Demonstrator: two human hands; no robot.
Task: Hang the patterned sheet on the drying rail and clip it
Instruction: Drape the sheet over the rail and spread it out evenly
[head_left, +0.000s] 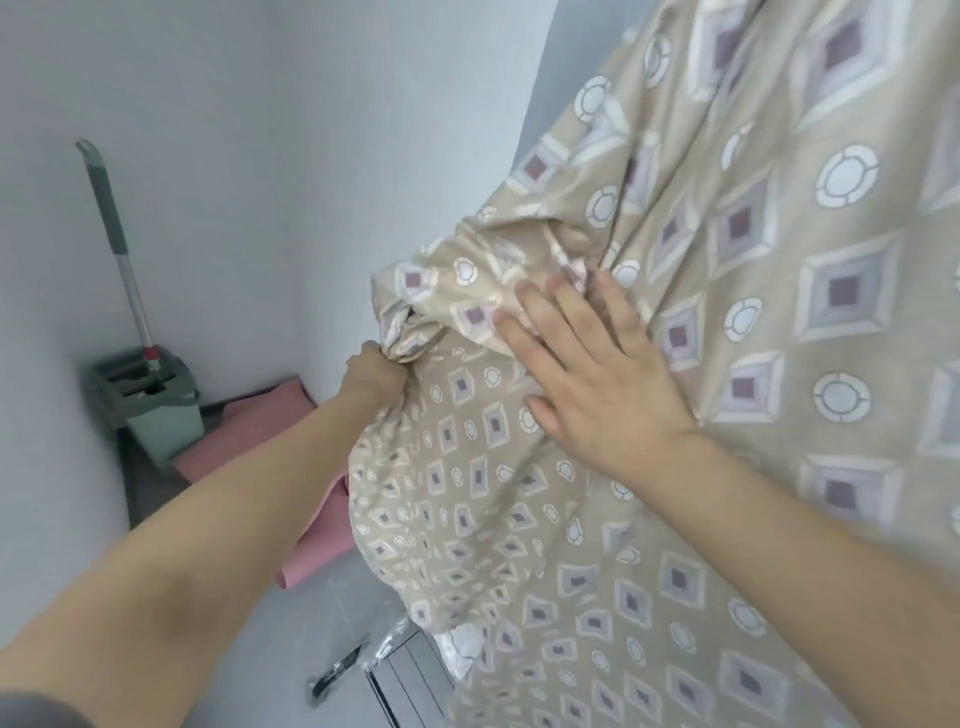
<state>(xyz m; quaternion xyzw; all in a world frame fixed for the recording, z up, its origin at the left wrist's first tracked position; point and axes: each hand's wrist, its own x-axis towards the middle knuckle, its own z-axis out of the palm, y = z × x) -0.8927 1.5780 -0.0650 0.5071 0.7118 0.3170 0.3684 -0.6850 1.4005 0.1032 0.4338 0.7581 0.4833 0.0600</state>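
The patterned sheet (753, 270), beige with white rings and mauve squares, drapes down from the upper right and fills the right half of the view. Its left edge is bunched into a crumpled knot. My left hand (371, 376) is clenched around that bunched edge at arm's length. My right hand (587, 364) lies flat on the cloth just right of the bunch, fingers spread and holding nothing. The drying rail and any clips are hidden behind the sheet or out of view.
A mop with a grey handle (117, 244) stands in a green bucket (156, 400) in the left corner. A pink mat (249, 431) lies on the floor beneath the sheet. White walls close in on the left and behind. A grey slatted object (410, 675) sits on the floor below.
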